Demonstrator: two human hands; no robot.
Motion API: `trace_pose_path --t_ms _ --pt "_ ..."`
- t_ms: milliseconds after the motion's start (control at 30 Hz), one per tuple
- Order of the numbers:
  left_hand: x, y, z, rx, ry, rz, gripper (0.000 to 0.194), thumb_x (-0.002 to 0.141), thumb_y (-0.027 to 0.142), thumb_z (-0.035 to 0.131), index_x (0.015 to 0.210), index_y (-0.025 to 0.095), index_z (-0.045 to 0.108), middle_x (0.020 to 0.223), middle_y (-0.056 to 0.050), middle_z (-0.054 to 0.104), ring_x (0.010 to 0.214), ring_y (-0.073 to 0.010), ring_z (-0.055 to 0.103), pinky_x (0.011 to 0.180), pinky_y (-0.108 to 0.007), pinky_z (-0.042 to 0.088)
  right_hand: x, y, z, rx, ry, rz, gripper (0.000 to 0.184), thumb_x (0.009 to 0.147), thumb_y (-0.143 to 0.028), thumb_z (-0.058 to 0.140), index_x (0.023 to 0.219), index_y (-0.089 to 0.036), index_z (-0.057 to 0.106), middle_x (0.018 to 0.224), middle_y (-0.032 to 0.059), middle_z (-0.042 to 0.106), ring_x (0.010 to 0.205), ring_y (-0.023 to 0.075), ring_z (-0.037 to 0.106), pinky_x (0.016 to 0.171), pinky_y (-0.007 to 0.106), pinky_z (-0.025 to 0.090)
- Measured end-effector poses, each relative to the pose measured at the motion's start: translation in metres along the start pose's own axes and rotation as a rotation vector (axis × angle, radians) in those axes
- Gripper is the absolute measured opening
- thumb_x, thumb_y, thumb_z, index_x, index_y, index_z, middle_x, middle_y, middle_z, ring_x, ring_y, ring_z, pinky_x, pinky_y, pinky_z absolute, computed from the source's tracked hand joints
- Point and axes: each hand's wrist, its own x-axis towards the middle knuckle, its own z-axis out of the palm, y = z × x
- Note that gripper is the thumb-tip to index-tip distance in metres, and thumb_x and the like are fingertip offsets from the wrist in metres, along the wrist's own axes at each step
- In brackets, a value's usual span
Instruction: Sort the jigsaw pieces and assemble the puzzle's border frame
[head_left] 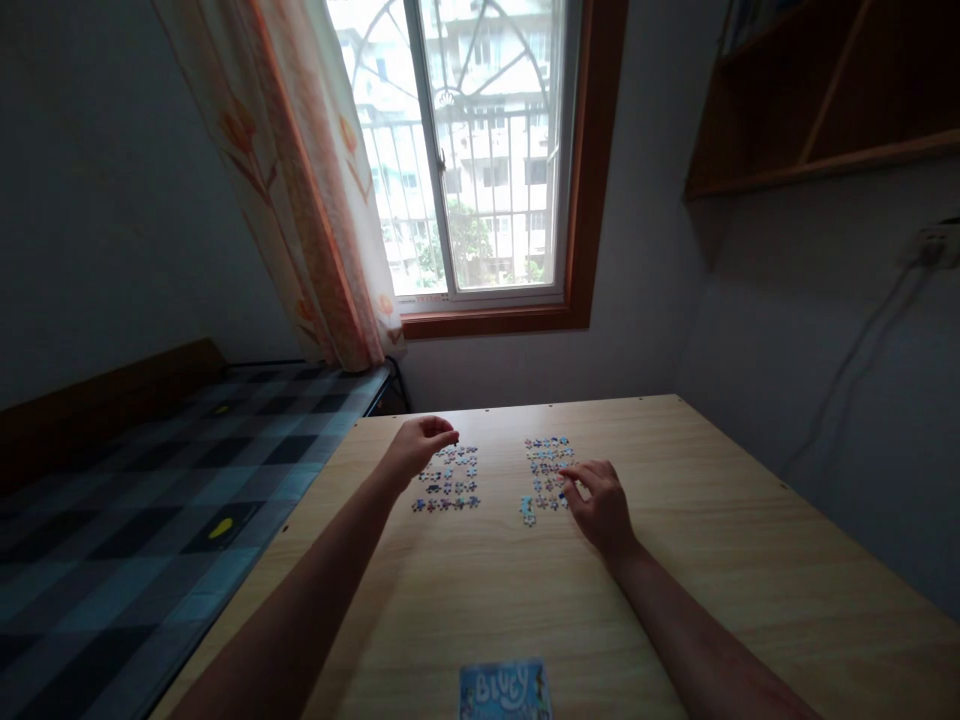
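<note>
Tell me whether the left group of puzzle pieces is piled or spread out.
Spread out: the puzzle pieces lie in rows on the table, gaps showing between.

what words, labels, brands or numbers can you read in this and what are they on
"BLUEY": on the blue card or box at the bottom edge of the picture, which cuts it off.
Small reddish marks on the lower window frame: too small to read, and I can't tell if they are letters.
Puzzle pieces: no readable text; their prints are too small to make out.
</note>
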Motion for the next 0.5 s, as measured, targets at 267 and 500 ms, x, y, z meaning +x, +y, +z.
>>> trace_pose_path --t_ms 267,500 --pt "-0.067 -0.007 0.062 -0.037 -0.309 -0.052 0.018 0.074 0.033 0.069 0.079 0.016 0.071 0.074 -0.003 0.072 0.06 -0.012 0.057 0.058 -0.024 0.044 0.0 0.001 0.002 -0.005 -0.022 0.0 0.015 0.089 -0.017 0.059 0.09 -0.022 0.074 0.083 0.0056 0.071 0.086 0.0249 0.06 0.083 0.041 0.048" --pt "-0.097 -0.022 0.115 0.21 -0.514 0.183 0.023 0.076 0.011 0.058 0.083 0.018 0.078 0.083 -0.002 0.077 0.077 -0.015 0.066 0.075 -0.024 0.049 0.0 -0.001 0.001 -0.052 -0.054 -0.019 0.016 0.088 -0.015 0.06 0.089 -0.022 0.074 0.084 0.0053 0.072 0.087 0.0243 0.06 0.084 0.039 0.048"
